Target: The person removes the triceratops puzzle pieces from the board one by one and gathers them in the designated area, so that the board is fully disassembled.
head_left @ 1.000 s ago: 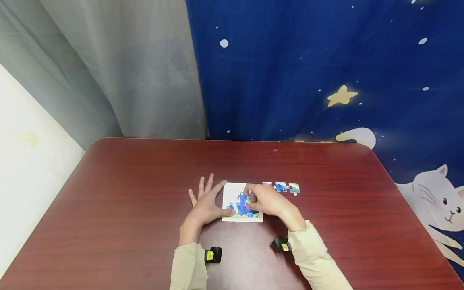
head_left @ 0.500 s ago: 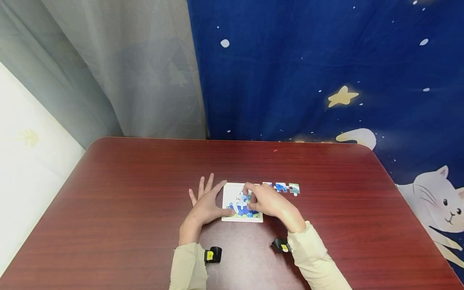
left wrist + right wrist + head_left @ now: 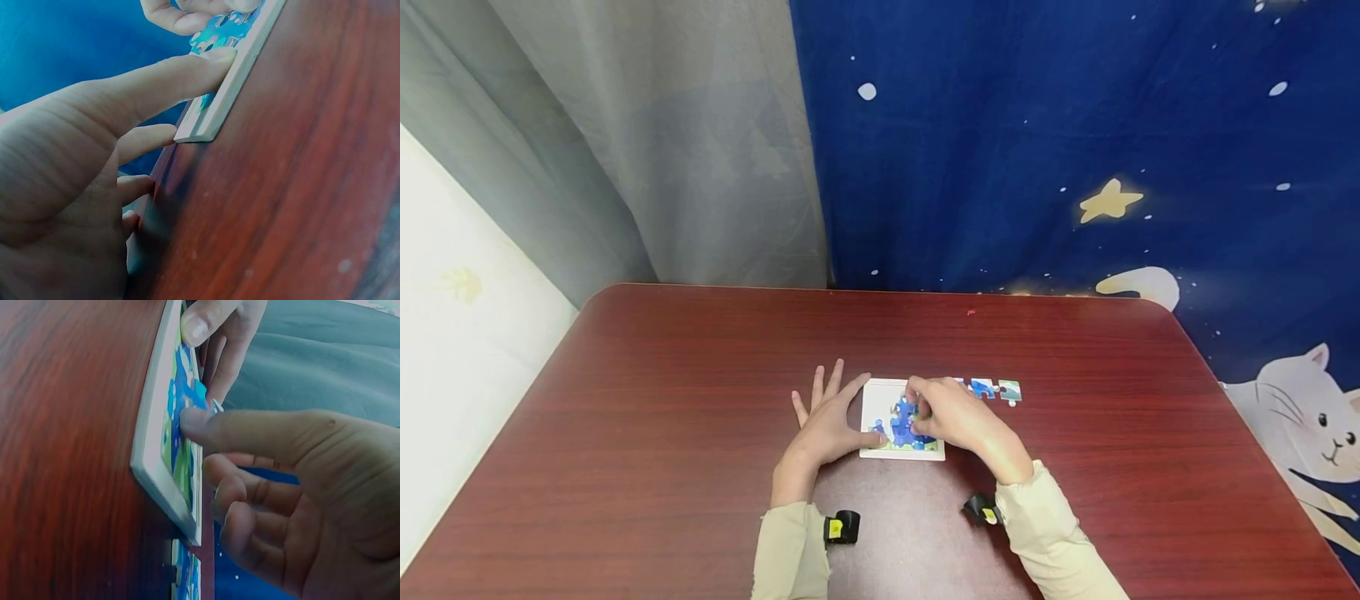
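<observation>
A white-framed jigsaw puzzle tray [image 3: 902,455] lies on the table, partly filled with blue and green pieces. My left hand [image 3: 826,432] is spread at its left side. The left thumb presses on the lower left of the puzzle, and the index fingertip is at the upper left corner of the frame. Over the right part of the tray, my right hand [image 3: 964,417] pinches a blue puzzle piece [image 3: 197,394] between thumb and index finger. The piece sits tilted over the pieces in the tray. Its right edge is hidden by the fingers in the head view.
Loose puzzle pieces lie in a row right of the tray: a blue one [image 3: 982,388], a green one [image 3: 1010,390], and another partly behind the right hand. The dark red table [image 3: 700,400] ends at a blue star-print curtain [image 3: 970,150] and a grey curtain [image 3: 715,150].
The pinched piece looked pale with glare half a second ago and shows blue again now, so its tilt has shifted. Both hands stay nearly in place.
</observation>
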The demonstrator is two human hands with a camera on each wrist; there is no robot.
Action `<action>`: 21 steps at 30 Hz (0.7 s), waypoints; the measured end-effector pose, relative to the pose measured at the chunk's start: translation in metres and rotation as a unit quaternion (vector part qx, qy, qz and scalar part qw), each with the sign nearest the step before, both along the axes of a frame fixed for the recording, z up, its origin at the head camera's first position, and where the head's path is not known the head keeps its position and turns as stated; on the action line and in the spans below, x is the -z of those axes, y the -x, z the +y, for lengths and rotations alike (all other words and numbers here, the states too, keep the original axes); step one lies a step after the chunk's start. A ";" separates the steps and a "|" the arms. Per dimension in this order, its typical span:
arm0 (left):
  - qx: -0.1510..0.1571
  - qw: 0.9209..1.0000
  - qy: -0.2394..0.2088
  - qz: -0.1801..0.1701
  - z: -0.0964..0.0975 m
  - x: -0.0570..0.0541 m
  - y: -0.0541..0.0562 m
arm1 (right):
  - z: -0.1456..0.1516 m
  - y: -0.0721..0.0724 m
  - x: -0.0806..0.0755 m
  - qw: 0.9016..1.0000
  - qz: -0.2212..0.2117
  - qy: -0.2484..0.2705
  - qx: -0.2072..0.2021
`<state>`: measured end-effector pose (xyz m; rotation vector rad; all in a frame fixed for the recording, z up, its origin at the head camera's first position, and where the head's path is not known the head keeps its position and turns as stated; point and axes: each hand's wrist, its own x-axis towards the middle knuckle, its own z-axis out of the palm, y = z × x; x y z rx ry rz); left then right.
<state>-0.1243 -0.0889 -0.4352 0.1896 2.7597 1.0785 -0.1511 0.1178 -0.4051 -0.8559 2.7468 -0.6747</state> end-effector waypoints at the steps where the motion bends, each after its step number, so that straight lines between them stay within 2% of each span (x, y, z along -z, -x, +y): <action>1: 0.000 1.000 0.000 -0.001 0.000 0.000 0.000 | 0.000 0.000 0.000 1.000 0.010 -0.001 -0.001; 7: -0.001 1.000 0.000 0.001 0.001 -0.001 -0.001 | 0.008 0.002 -0.005 0.998 0.053 0.018 -0.009; 13: 0.000 1.000 -0.006 0.005 0.002 0.001 -0.002 | 0.039 0.005 -0.025 0.996 0.080 0.042 0.016; 16: 0.001 1.000 -0.004 0.004 0.001 0.002 -0.002 | 0.058 0.003 -0.030 0.996 0.075 0.037 0.042; 21: 0.003 1.000 -0.002 0.007 0.000 0.000 -0.003 | 0.086 -0.001 -0.025 0.996 0.041 0.027 0.081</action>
